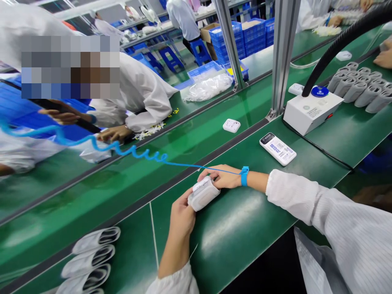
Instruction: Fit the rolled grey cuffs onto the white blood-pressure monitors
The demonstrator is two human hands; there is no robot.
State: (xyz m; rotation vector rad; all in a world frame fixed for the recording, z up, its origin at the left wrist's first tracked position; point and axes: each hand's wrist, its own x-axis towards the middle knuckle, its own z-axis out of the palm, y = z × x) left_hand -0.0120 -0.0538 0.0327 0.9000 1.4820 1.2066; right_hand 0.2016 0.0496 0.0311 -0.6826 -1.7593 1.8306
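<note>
Cuff roll point(203, 193) on table point(245, 228) near front edge, gripped both ends: left hand point(183, 215) wrapped on near end, right hand point(221, 178) curled over far end; underside hidden. Bare table surface rightward.

**A:** State the position of the left arm.

**B:** The left forearm enters from the lower edge and runs upward. It is bare from the wrist down to a white sleeve near the elbow. The left hand point(182, 214) is curled, with thumb and fingers closed on the near end of a white rolled cuff point(203, 192).

**A:** And the right arm?

**B:** The right arm enters from the right and runs leftward, sleeved in white to the lower forearm. The wrist is straight and carries a blue band point(244, 175). The right hand point(219, 177) lies palm down, fingers bent over the far side of the same cuff.

**A:** Spacing of the hands?

**B:** Close together, with the cuff between them.
</note>
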